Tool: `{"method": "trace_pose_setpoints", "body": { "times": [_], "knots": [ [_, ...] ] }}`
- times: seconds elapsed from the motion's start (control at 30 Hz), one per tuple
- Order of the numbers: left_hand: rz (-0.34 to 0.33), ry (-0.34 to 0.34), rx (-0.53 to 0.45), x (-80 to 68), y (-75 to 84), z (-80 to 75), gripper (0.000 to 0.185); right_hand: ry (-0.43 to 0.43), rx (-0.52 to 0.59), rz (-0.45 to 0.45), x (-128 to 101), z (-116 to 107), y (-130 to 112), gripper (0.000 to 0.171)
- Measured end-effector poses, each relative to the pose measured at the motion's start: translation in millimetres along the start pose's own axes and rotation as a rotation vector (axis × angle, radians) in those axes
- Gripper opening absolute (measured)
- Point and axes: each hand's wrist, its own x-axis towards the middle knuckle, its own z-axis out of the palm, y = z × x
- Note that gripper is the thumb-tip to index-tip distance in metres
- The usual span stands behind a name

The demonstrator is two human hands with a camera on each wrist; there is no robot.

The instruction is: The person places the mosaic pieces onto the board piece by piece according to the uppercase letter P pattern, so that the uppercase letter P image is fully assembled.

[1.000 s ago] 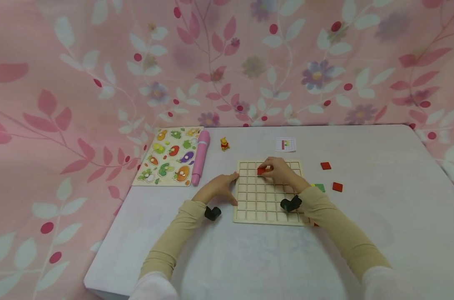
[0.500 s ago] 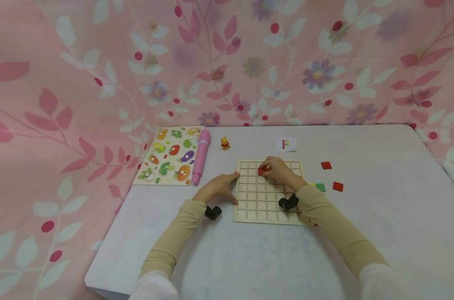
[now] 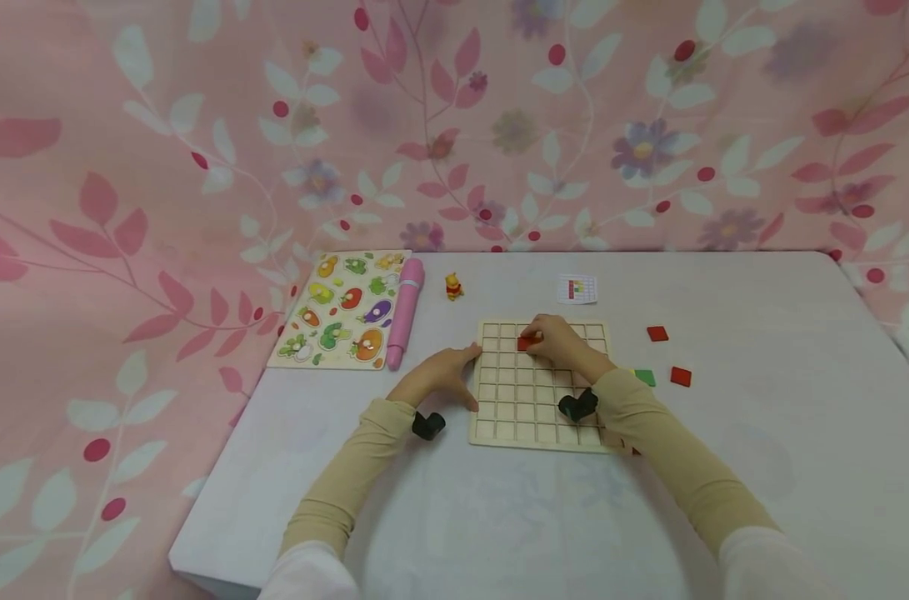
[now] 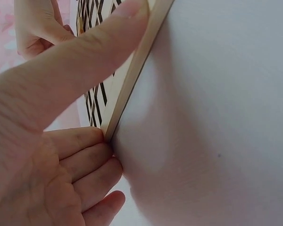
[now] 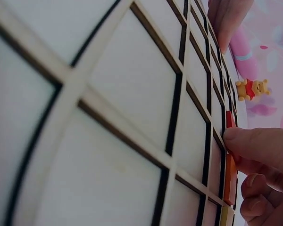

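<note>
A wooden grid board (image 3: 504, 446) lies on the white table. Near its far side, my right hand (image 3: 562, 342) pinches a red square tile (image 3: 525, 343) between thumb and fingers. In the right wrist view that red tile (image 5: 229, 118) stands at a grid cell, next to an orange tile (image 5: 230, 181), with a yellow tile (image 5: 226, 216) beyond. My left hand (image 3: 447, 372) rests along the board's left edge, fingers fairly straight. The left wrist view has its thumb (image 4: 104, 44) over the edge and its fingertips touching the board's side.
To the right lie a green tile (image 3: 644, 378) and two red tiles, one farther back (image 3: 657, 333) and one nearer (image 3: 681, 377). A printed pattern card (image 3: 577, 289), a bear figurine (image 3: 453, 287), a pink roll (image 3: 405, 314) and a vegetable puzzle board (image 3: 327, 321) stand behind and left.
</note>
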Motion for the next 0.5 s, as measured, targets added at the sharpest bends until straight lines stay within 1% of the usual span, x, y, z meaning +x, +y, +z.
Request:
{"method": "trace_pose_setpoints", "body": {
  "times": [0.3,0.5],
  "knots": [
    [0.009,0.014,0.019,-0.3,2.1,-2.0,0.104,-0.033,0.021,0.036,-0.5,-2.8,-3.0,0.028],
    [0.002,0.002,0.014,-0.7,3.8,-2.1,0.103,-0.054,0.023,0.054,-0.7,-1.2,-0.8,0.029]
  ]
}}
